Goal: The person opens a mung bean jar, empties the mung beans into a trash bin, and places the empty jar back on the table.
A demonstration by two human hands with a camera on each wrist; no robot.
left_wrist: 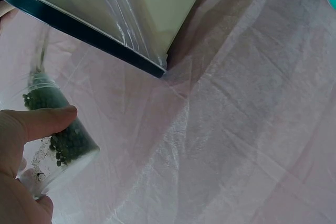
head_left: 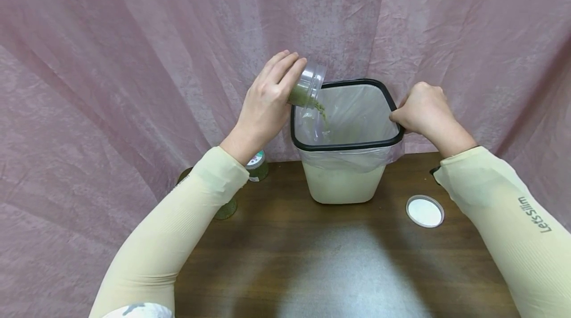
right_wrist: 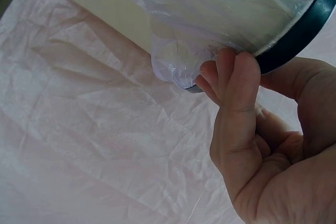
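Note:
My left hand (head_left: pixel 269 95) grips a clear plastic jar (head_left: pixel 308 85), tipped with its mouth over the left rim of a cream trash bin (head_left: pixel 343 184). Green pellets (head_left: pixel 319 108) stream from the jar into the bin; many are still inside it, as the left wrist view shows with my thumb across the jar (left_wrist: pixel 68 135). The bin has a black rim (head_left: pixel 348 147) and a clear plastic liner (head_left: pixel 357 110) folded over it. At the right side, my right hand (head_left: pixel 424 107) pinches the rim, its fingers (right_wrist: pixel 231 82) against the liner outside.
A round white-faced lid (head_left: pixel 425 211) lies on the brown wooden table (head_left: pixel 312 258), right of the bin. Behind my left forearm stand a lidded jar of green contents (head_left: pixel 258 167) and another partly hidden jar (head_left: pixel 226 210). A pink curtain (head_left: pixel 200 35) hangs behind everything.

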